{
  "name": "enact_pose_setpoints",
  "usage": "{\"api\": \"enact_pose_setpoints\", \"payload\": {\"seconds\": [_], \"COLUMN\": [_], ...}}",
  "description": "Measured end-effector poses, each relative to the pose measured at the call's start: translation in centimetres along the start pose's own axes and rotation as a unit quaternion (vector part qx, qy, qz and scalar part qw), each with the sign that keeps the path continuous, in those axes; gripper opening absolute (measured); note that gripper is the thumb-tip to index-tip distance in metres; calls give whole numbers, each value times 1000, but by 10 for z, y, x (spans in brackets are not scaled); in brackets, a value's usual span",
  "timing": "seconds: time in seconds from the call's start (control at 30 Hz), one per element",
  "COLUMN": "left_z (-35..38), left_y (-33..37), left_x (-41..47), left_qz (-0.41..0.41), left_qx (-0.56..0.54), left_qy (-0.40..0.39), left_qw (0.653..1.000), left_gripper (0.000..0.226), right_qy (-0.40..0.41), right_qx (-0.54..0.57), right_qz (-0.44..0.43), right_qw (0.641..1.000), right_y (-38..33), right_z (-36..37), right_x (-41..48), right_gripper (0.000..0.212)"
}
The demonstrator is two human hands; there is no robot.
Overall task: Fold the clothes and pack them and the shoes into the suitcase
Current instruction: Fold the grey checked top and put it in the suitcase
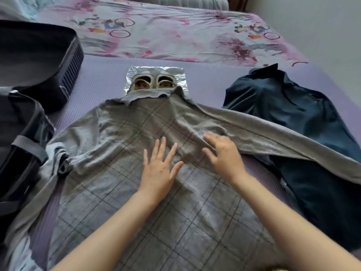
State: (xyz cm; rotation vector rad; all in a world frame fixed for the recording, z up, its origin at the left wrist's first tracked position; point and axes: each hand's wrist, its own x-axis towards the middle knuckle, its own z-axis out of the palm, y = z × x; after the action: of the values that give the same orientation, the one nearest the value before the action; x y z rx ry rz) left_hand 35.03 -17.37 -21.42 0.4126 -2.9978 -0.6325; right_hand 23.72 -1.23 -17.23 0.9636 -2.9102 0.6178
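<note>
The bed is being covered on its far side by a sheet printed in pink and purple [175, 32] and on its near side by a ribbed lilac mat [101, 75]. Most of the mat is being taken up by a grey sweater [121, 133] with a checked front panel, which is lying flat with its collar pointing away from the person. One sleeve is lying stretched to the right across the lower part of a dark teal shirt [293, 118], and the other is trailing down to the left against the suitcase [45, 55]. The suitcase (dark, lying open, with straps showing on its nearer half) is occupying the left edge of the view. The teal shirt is lying crumpled on the right of the mat, well apart from the suitcase. Just beyond the sweater's collar, a crinkled silver sheet [175, 72] is being used as a base for a pair of pale shoes [154, 83], which are standing side by side with their near ends hidden by the collar. The sweater's chest is being pressed by the left hand [158, 169], laid flat with fingers straight and spread wide. The right hand [222, 153] is being rested on the fabric near the right shoulder, fingers loosely bent and blurred, with no cloth seen pinched.
</note>
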Motion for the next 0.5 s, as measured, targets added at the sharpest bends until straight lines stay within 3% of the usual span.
{"api": "enact_pose_setpoints", "payload": {"seconds": [0.13,0.33,0.5], "left_z": [27,54,58], "left_y": [11,3,2], "left_x": [31,30,27], "left_qz": [-16,-10,-7], "left_qx": [40,76,82], "left_qy": [-27,70,92], "left_qw": [999,995,992], "left_gripper": [82,62,60], "right_qy": [75,49,172], "right_qx": [-63,-241,-186], "right_qz": [48,37,82], "right_qw": [994,969,964], "right_y": [34,68,81], "right_z": [-24,-19,-35], "right_x": [59,105,134], "right_gripper": [40,24,22]}}
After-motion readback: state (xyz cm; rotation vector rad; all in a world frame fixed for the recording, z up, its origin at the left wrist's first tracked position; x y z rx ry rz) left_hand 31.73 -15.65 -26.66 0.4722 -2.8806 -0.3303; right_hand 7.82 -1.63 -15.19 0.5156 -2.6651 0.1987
